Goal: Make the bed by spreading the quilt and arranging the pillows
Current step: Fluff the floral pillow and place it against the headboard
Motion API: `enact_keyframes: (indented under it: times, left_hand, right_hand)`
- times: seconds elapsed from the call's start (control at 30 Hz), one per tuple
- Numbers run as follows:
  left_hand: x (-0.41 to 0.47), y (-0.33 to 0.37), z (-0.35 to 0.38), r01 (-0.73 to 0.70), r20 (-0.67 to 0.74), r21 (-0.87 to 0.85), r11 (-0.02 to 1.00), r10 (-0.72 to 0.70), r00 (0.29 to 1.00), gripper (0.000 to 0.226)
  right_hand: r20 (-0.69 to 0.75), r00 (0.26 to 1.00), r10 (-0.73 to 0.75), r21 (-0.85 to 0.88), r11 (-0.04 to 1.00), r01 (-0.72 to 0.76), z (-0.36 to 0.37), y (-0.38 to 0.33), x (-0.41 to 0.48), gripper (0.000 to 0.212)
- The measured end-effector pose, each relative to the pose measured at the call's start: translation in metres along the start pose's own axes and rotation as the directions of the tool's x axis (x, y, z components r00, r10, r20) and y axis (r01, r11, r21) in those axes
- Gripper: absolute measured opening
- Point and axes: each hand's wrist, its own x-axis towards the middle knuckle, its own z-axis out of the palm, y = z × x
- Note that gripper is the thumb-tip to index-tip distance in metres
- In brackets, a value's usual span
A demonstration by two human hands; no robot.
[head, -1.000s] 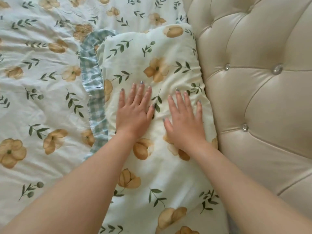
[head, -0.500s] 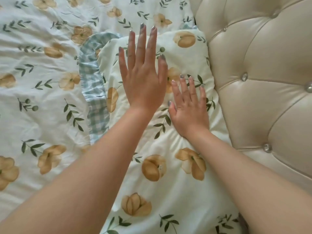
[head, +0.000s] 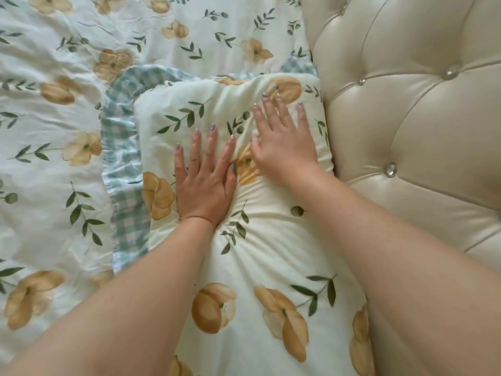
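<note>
A cream pillow (head: 260, 267) with yellow flowers and green leaves lies lengthwise along the headboard. A green-checked frill (head: 122, 164) runs down its left edge. My left hand (head: 203, 183) presses flat on the pillow's middle, fingers straight and spread. My right hand (head: 282, 142) lies flat a little farther up, near the pillow's top right corner, fingers straight. The cloth dents and wrinkles under both palms. The quilt (head: 54, 131), in the same flower print, is spread to the left of the pillow and beyond it.
A cream tufted headboard (head: 406, 118) with crystal buttons fills the right side, touching the pillow's right edge. The quilt shows light creases at the left.
My left hand came down from the air onto the pillow's middle. My right hand slid up toward the pillow's top corner.
</note>
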Motion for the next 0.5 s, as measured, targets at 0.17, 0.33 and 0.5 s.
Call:
enact_keyframes:
  times: [0.17, 0.33, 0.5]
  left_hand:
    - [0.002, -0.004, 0.008, 0.013, -0.033, -0.007, 1.0, -0.013, 0.999, 0.055]
    - [0.005, -0.005, 0.008, 0.012, -0.043, -0.023, 1.0, -0.013, 0.999, 0.055]
    - [0.003, -0.003, 0.005, 0.006, -0.015, -0.002, 1.0, -0.006, 1.0, 0.056]
  right_hand:
    - [-0.571, 0.812, 0.122, 0.166, 0.986, -0.031, -0.033, 0.005, 0.041, 0.062]
    - [0.047, 0.981, 0.187, 0.318, 0.929, -0.192, -0.01, 0.032, 0.05, 0.06]
    - [-0.245, 0.908, 0.339, 0.316, 0.914, -0.255, 0.044, -0.018, -0.05, 0.056]
